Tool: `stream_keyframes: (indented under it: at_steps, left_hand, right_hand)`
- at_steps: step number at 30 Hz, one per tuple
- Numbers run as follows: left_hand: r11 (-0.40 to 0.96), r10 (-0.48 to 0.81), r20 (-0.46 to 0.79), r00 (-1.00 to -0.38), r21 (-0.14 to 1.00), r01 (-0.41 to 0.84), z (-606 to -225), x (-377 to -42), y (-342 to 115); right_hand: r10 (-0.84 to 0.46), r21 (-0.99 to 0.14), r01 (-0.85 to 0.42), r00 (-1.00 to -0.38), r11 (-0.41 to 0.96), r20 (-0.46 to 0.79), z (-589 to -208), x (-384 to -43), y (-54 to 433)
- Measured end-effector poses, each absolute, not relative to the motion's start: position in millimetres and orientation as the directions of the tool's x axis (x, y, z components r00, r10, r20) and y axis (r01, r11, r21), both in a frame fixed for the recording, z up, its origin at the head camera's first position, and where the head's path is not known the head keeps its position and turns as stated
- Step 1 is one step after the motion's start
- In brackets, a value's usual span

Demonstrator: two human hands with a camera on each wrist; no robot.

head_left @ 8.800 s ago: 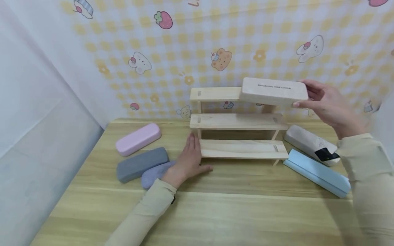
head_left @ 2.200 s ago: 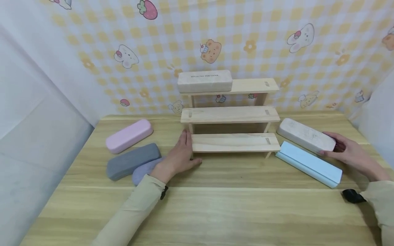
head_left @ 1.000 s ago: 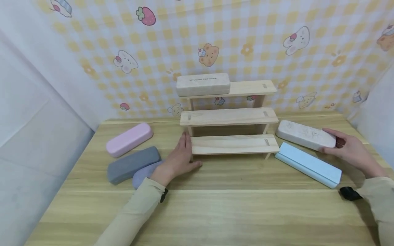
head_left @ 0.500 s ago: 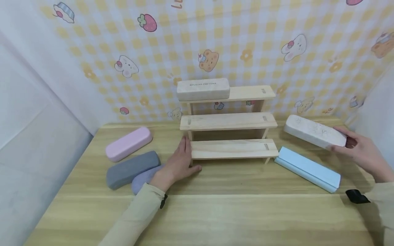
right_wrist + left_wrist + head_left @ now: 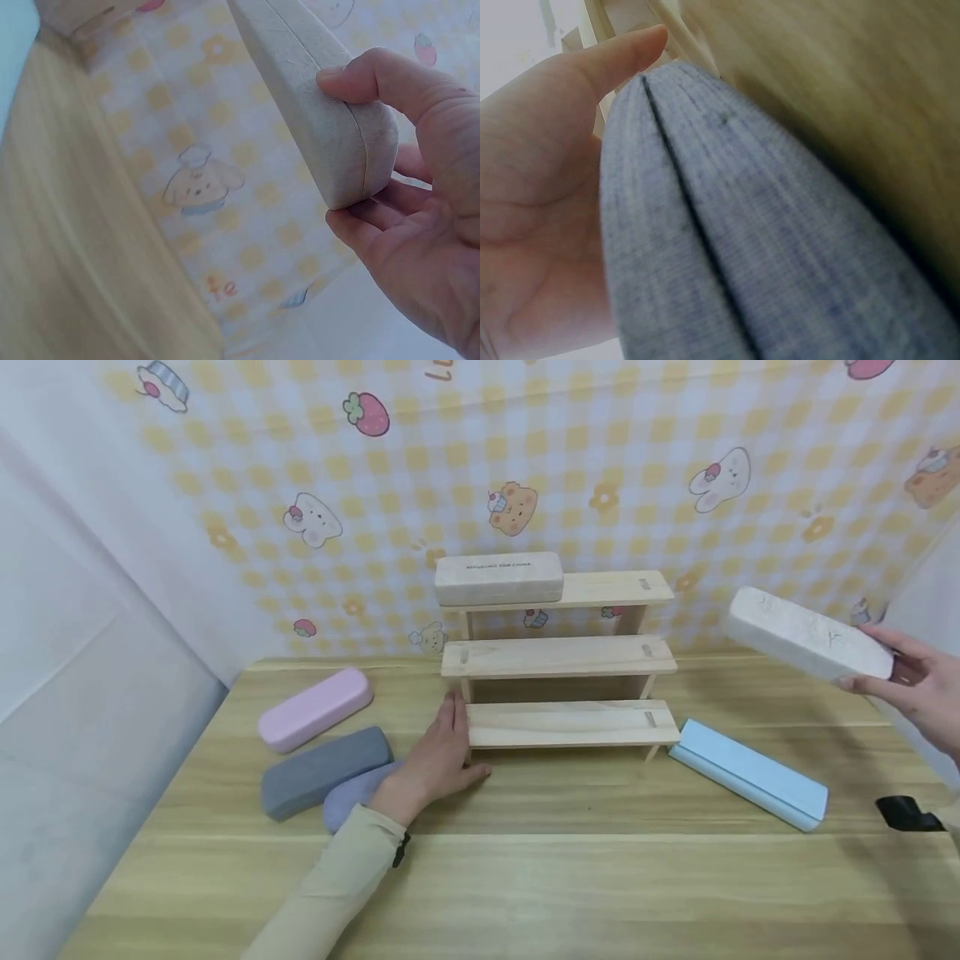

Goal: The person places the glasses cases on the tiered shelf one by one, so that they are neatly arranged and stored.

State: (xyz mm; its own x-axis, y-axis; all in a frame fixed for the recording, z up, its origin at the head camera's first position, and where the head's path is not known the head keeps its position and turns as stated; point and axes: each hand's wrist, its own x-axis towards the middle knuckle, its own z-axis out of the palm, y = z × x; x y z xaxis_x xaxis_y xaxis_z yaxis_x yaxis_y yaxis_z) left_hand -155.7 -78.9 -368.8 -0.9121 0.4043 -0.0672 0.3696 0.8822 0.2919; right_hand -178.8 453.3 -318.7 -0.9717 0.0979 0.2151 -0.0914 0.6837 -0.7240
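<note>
My right hand (image 5: 926, 689) pinches the near end of a whitish glasses case (image 5: 813, 631) and holds it in the air, tilted, right of a three-tier wooden shelf (image 5: 558, 656). In the right wrist view the thumb and fingers grip the case (image 5: 315, 105) across its seam. My left hand (image 5: 431, 760) rests with straight fingers against the left end of the shelf's lowest tier. Another whitish glasses case (image 5: 498, 578), with printed lettering, lies on the left half of the top tier. A blue-purple case (image 5: 727, 202) lies beside the left hand, partly covered by the arm.
A pink case (image 5: 315, 710) and a grey-blue case (image 5: 326, 772) lie on the wooden table (image 5: 600, 893) to the left. At the right is a light blue case (image 5: 750, 774). Behind the shelf hangs a yellow checked cloth (image 5: 600, 460).
The lettered case, earlier in my right hand, now lies on the top tier. My right hand has since lifted the second whitish case off the table, up and rightward. My left hand stays put.
</note>
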Motion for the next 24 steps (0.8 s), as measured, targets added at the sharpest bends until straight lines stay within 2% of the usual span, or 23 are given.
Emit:
stream_keyframes:
  at_steps: [8,13,18,24]
  left_hand:
    - [0.88,0.417,-0.041,-0.908,0.268,0.392,-371.1,-155.1,-79.1]
    - [0.894,0.393,-0.051,-0.918,0.257,0.368,-372.9,-150.8,-79.9]
    - [0.899,0.392,-0.06,-0.918,0.239,0.368,-374.6,-146.7,-79.0]
    - [0.901,0.393,-0.041,-0.918,0.214,0.377,-371.2,-152.6,-77.3]
  right_hand:
    - [0.04,-0.7,-0.133,-0.974,0.702,0.224,-286.0,-189.2,421.8]
    - [-0.046,-0.681,-0.217,-0.964,0.699,0.261,-271.2,-201.8,402.9]
    - [-0.121,-0.653,-0.245,-0.966,0.717,0.229,-260.3,-216.7,385.9]
    - [-0.148,-0.644,-0.258,-0.964,0.72,0.221,-250.3,-235.7,369.3]
